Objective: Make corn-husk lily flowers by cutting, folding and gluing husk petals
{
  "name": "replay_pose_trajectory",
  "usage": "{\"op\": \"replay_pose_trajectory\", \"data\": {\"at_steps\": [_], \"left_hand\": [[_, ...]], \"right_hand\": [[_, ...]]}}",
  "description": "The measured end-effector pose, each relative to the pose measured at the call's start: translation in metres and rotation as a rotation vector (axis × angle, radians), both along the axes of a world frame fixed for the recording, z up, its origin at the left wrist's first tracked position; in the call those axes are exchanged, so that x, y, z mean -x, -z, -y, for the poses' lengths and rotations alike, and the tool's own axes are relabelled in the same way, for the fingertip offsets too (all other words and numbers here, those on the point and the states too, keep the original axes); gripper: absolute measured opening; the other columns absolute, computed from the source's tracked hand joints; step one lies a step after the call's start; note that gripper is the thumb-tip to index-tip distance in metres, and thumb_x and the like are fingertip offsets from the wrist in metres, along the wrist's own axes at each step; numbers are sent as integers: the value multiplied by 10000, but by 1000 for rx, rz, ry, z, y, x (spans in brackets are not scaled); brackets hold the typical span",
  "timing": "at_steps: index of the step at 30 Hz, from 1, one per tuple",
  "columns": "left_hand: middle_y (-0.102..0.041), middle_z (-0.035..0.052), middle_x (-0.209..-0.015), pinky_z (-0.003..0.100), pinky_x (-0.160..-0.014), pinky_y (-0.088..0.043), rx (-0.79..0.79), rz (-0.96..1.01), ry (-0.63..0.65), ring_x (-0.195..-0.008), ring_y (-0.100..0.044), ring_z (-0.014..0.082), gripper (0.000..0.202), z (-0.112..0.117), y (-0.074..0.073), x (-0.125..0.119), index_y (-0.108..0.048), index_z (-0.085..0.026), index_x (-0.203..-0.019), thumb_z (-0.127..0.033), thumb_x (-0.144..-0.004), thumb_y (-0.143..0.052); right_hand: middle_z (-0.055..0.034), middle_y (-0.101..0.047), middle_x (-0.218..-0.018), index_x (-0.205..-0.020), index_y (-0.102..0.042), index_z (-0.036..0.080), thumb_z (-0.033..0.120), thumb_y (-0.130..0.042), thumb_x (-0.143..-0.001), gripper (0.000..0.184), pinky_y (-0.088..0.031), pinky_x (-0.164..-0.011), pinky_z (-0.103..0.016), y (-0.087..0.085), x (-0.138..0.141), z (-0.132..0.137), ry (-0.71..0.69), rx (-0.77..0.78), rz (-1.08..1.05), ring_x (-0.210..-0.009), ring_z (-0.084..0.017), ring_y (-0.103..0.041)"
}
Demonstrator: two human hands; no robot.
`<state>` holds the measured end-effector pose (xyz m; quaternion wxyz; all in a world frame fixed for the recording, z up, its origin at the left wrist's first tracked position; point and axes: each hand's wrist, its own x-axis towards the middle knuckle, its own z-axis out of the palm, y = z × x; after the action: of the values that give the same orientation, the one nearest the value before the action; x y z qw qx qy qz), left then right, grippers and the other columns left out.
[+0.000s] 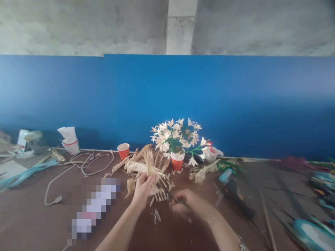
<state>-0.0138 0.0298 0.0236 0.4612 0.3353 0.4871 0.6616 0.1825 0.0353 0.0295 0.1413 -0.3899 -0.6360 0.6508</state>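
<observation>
My left hand (144,188) pinches a pale, dry strip like corn husk (149,164), its pointed end standing up. My right hand (183,201), slightly blurred, closes round dark scissors (167,192), whose blades point up and left toward the strip. Small cut petal-like pieces (158,196) lie on the table below the blades, with a few loose scraps (156,216) nearer to me. Behind my left hand is a heap of dried husks (142,155). White husk-like flowers (175,134) on green stems stand in a red and white paper cup (177,162).
Left are an empty-looking red paper cup (123,150), a white cable (49,188), a pixelated object (95,209) and blue ribbon (28,174). Right lie a black tool with a cord (237,198), a thin stick (267,219) and a teal roll (311,235). A blue partition (222,101) borders the table's back.
</observation>
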Motion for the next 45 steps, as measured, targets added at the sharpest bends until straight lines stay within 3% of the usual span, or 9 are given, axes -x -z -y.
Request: {"op": "replay_pose_trajectory", "data": {"at_steps": [3,6,11,21,30,45], "left_hand": [[-512,-46,-507,177,-442,-320,-71,2,-135,-446,-418,69,308,2,-4,-1,-601,-135,-672,-427,-615,-681],[-475,-58,-495,171,-433,-308,-103,-35,-275,-440,-386,63,282,5,-7,-3,-587,-140,-655,-416,-659,-647],[-479,-52,-510,176,-428,-315,-100,-57,-344,-446,-389,72,238,9,-8,-9,-593,-146,-686,-383,-699,-609],[-438,-62,-511,172,-441,-330,-70,-65,-349,-458,-371,69,254,13,-7,-16,-521,-164,-634,-392,-722,-589],[-376,-86,-471,164,-397,-273,-88,-47,-367,-415,-321,55,268,13,-9,-16,-485,-173,-602,-392,-707,-601],[-405,-78,-495,165,-416,-286,-117,38,-304,-425,-343,51,323,7,-3,-13,-515,-163,-632,-459,-665,-643]], "right_hand": [[51,-548,-501,-761,-577,142,362,-672,-652,264,-356,-342,-151,-4,4,5,-39,23,-61,-379,-68,-487],[53,-548,-495,-753,-550,149,381,-662,-671,270,-292,-333,-138,-11,13,14,-63,28,-98,-392,-71,-505],[75,-507,-425,-740,-521,159,473,-640,-692,339,-245,-311,-139,-15,32,26,-4,24,-105,-345,-63,-472],[89,-475,-422,-769,-496,174,505,-645,-688,371,-273,-309,-143,4,41,23,27,-14,-187,-321,-57,-431],[100,-422,-401,-715,-484,166,542,-645,-659,413,-255,-319,-159,-2,45,27,99,-48,-177,-316,-38,-344],[90,-375,-447,-693,-504,163,562,-639,-651,423,-225,-360,-180,1,44,24,115,-109,-143,-363,-39,-312]]}}
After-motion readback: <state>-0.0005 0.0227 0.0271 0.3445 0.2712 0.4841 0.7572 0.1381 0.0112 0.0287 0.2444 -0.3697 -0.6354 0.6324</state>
